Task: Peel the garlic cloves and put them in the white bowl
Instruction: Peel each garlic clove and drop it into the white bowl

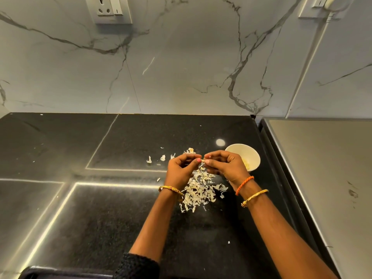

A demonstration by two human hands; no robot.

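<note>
Head view: left hand [182, 168] and right hand [225, 165] both pinch one garlic clove [203, 161] between fingertips, above the heap of skins [199, 193] on the black counter [112, 208]. Peeling is mid-step. White bowl [252, 156] sits just beside the right hand, peeled cloves inside. Next, probably: strip remaining skin, drop clove in bowl.

Two hands, the left hand [181, 168] and the right hand [225, 166], pinch one garlic clove [203, 161] between them. One white bowl [244, 156] sits just right of the grip. One heap of peels [199, 190] lies beneath it, with three loose scraps [162, 157] to its left. Wrists carry three bangles [171, 189]. Two wall sockets [109, 9] hang far above.
</note>
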